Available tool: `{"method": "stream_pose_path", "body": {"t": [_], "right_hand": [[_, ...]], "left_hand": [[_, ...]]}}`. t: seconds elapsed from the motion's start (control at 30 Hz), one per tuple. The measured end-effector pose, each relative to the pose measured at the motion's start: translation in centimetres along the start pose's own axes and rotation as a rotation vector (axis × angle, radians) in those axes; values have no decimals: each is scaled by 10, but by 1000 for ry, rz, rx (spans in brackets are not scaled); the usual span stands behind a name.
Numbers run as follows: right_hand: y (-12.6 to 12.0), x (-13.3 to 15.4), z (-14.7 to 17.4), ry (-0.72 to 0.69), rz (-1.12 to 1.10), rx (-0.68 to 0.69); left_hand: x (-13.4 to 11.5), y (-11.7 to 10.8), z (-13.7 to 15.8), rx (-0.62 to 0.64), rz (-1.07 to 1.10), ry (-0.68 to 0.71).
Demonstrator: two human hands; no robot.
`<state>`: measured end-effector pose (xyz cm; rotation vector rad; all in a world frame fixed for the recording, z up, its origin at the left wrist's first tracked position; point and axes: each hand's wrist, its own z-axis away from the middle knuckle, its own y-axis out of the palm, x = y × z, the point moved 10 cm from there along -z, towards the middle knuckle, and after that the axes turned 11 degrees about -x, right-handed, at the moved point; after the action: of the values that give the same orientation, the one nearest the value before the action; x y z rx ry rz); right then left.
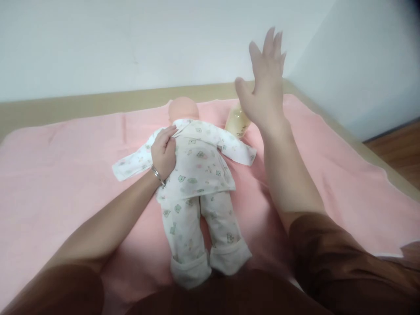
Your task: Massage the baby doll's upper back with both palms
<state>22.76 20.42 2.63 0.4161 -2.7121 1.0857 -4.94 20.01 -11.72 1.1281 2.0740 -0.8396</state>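
Note:
A baby doll (pixel 200 157) in a white top and trousers with a small green print lies stretched out, its head toward the wall. Both its sleeves spread sideways, and the trouser cuffs are turned up. My left hand (pixel 164 151), with a metal bracelet at the wrist, rests flat on the doll's upper body, fingers near the neckline. My right hand (pixel 267 83) is raised in the air to the right, fingers spread and holding nothing. Behind it, partly hidden, a yellowish clear bottle (pixel 238 121) lies beside the doll's sleeve.
A pink blanket (pixel 72 175) lies under the doll over a tan surface (pixel 82 104), whose edge shows at the back and right. White walls (pixel 98 43) stand behind and to the right. Brown wooden floor (pixel 398 151) appears at the far right.

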Motion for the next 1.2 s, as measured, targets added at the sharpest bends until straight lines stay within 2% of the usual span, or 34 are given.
{"method": "stream_pose_path", "body": {"t": [0.1, 0.2, 0.3, 0.43, 0.5, 0.6, 0.67, 0.7, 0.8, 0.9, 0.97, 1.07, 1.2], "right_hand": [[26, -20, -2, 58, 5, 63], [46, -17, 0, 21, -35, 140], [50, -12, 2, 2, -61, 134], [50, -16, 2, 84, -13, 142], [50, -19, 3, 154, -5, 169], [52, -23, 2, 262, -28, 211], [54, -26, 2, 331, -36, 224], [54, -27, 1, 358, -36, 226], [55, -28, 1, 392, -35, 206], [54, -27, 0, 384, -56, 164], [55, -28, -1, 372, -84, 157], [61, -32, -2, 375, -108, 172], [71, -39, -5, 366, -141, 159]], "left_hand": [[6, -1, -5, -20, 7, -42], [13, -7, -12, -88, 9, -60], [16, -10, -18, -116, 19, -56], [12, -5, -24, -53, 70, -125], [5, 3, -25, 6, 102, -210], [-18, 13, -33, 39, 193, -305], [-36, 27, -42, 70, 341, -371], [-44, 40, -47, 134, 424, -406], [-61, 92, -60, 431, 560, -463], [-60, 139, -76, 623, 517, -361], [-59, 163, -84, 676, 550, -287], [-62, 178, -91, 638, 546, -227], [-82, 168, -80, 627, 440, -237]]}}
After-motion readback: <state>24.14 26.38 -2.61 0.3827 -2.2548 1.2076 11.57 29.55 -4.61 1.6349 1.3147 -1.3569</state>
